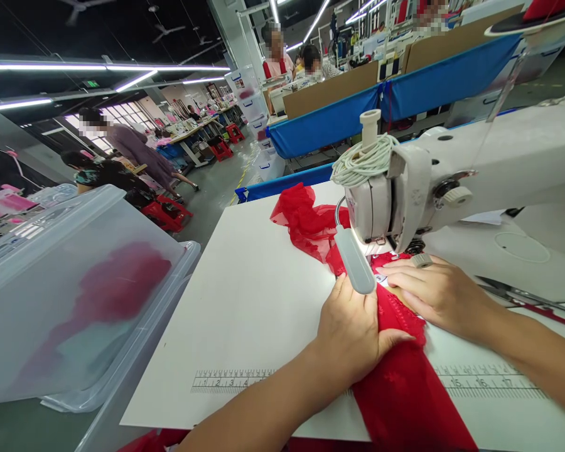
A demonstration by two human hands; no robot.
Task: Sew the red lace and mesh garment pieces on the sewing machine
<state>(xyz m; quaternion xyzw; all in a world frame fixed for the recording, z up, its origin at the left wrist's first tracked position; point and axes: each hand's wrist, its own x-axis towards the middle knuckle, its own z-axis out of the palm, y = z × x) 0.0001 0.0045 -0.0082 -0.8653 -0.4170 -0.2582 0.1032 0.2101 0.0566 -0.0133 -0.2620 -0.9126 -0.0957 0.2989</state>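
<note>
Red sheer fabric (405, 389) with a lace edge runs from the table's front edge up under the head of a white sewing machine (371, 210). My left hand (351, 326) presses flat on the fabric's left side, thumb stretched out to the right. Its fingertips are partly hidden behind a small grey lamp (355, 260). On the other side, my right hand (433, 295) lies flat with fingers extended beside a small white label (381, 279) near the needle area. The needle itself is hidden. Beyond the lamp, more red fabric (306, 223) lies bunched.
A ruler scale (230, 381) is printed along the front of the white table (207, 301). Dark scissors (522, 292) lie right of my right hand. Clear plastic bins (75, 295) with red fabric stand at left. Other people sit and walk farther back.
</note>
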